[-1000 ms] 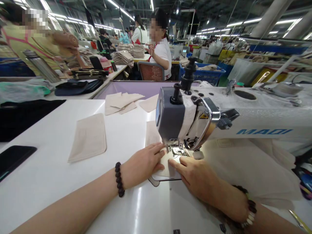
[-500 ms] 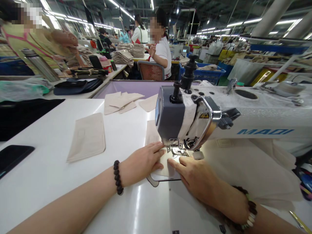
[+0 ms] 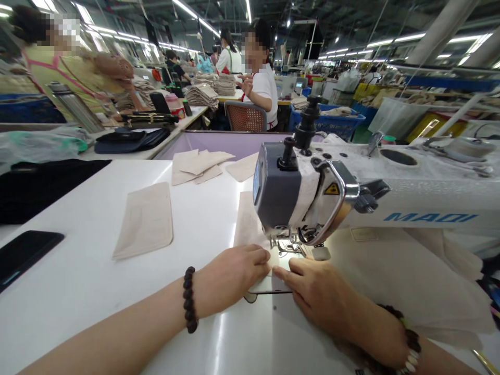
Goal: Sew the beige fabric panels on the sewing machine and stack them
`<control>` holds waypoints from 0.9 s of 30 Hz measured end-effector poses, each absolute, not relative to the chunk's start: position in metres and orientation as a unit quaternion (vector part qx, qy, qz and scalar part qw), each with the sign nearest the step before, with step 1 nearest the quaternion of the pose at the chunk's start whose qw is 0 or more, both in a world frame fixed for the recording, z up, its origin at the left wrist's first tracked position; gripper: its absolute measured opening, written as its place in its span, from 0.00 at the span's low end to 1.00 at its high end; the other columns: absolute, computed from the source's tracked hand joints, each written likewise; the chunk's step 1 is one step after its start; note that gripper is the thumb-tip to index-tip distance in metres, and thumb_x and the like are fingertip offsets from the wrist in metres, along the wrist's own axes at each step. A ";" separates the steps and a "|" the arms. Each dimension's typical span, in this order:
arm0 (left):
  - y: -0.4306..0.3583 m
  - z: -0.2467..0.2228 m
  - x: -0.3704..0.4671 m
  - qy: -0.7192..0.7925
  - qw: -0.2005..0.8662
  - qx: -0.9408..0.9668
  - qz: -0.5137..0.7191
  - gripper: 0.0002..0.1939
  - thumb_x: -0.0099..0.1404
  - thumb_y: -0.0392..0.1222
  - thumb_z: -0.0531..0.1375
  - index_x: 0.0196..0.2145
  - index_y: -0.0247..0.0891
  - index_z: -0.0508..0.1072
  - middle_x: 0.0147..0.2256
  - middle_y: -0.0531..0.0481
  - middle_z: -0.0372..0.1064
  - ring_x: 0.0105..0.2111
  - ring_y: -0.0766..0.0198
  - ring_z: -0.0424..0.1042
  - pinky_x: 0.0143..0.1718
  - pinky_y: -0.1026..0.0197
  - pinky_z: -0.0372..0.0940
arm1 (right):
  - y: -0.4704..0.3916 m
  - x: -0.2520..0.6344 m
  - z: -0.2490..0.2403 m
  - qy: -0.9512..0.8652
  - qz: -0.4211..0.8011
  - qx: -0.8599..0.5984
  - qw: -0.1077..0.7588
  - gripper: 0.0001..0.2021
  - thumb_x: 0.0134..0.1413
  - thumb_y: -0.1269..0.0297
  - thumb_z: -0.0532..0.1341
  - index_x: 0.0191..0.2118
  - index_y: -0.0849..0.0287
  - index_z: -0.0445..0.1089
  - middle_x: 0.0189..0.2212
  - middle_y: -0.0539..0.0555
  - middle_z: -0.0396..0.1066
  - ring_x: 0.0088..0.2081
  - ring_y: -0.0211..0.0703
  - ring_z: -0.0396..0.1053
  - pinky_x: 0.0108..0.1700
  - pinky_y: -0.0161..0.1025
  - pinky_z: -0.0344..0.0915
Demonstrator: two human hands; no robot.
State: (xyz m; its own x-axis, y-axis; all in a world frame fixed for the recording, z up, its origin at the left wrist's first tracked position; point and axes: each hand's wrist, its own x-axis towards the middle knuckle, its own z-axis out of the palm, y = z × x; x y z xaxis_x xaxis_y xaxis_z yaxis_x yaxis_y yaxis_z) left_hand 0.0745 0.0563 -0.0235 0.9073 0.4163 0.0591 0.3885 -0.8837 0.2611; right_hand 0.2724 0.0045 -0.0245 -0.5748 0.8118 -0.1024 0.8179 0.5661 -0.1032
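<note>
A beige fabric piece [image 3: 249, 221] lies flat on the machine bed, its right edge beside the presser foot [image 3: 292, 247] of a white and grey sewing machine [image 3: 279, 182]. My left hand [image 3: 240, 271] is on the near part of this piece, fingers drawn together and bent down on the cloth, just left of the foot. Under those fingers the cloth is partly hidden. My right hand [image 3: 320, 286] rests in front of the foot, its index finger stretched toward the fabric's near edge and its thumb apart. The needle tip cannot be made out.
Another beige piece [image 3: 144, 221] lies on the white table, with several loose ones [image 3: 199, 165] behind. A phone [image 3: 29, 255] and black cloth [image 3: 42, 187] are at left. Larger beige fabric [image 3: 375, 281] spreads under the machine arm. A co-worker [image 3: 261, 86] sits beyond the purple panel.
My left hand has come slightly nearer to me and its fingers are more bent and drawn together. The right hand has shifted slightly, staying before the foot. The camera view has turned a little left.
</note>
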 end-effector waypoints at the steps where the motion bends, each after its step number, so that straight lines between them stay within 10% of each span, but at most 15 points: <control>1: 0.058 -0.024 0.075 0.207 0.128 0.969 0.045 0.08 0.66 0.33 0.50 0.35 0.33 0.69 0.35 0.48 0.65 0.38 0.62 0.65 0.41 0.63 0.64 | 0.005 0.271 -0.024 0.882 -0.065 0.467 0.023 0.16 0.54 0.73 0.50 0.48 0.53 0.62 0.31 0.50 0.67 0.28 0.39 0.63 0.26 0.38 0.49; 17: 0.072 -0.035 0.084 0.270 0.098 0.954 0.088 0.05 0.62 0.31 0.56 0.36 0.35 0.70 0.40 0.48 0.69 0.42 0.63 0.67 0.46 0.67 0.63 | 0.018 0.270 -0.059 0.874 0.043 0.481 -0.053 0.26 0.41 0.77 0.53 0.50 0.58 0.63 0.33 0.51 0.73 0.27 0.39 0.67 0.25 0.35 0.56; 27: 0.074 -0.033 0.080 0.246 0.122 0.958 0.081 0.10 0.65 0.30 0.51 0.42 0.33 0.69 0.44 0.44 0.66 0.45 0.60 0.67 0.48 0.61 0.64 | 0.005 0.266 -0.017 0.872 -0.064 0.486 -0.002 0.13 0.52 0.75 0.50 0.41 0.55 0.65 0.32 0.51 0.69 0.30 0.40 0.65 0.29 0.38 0.54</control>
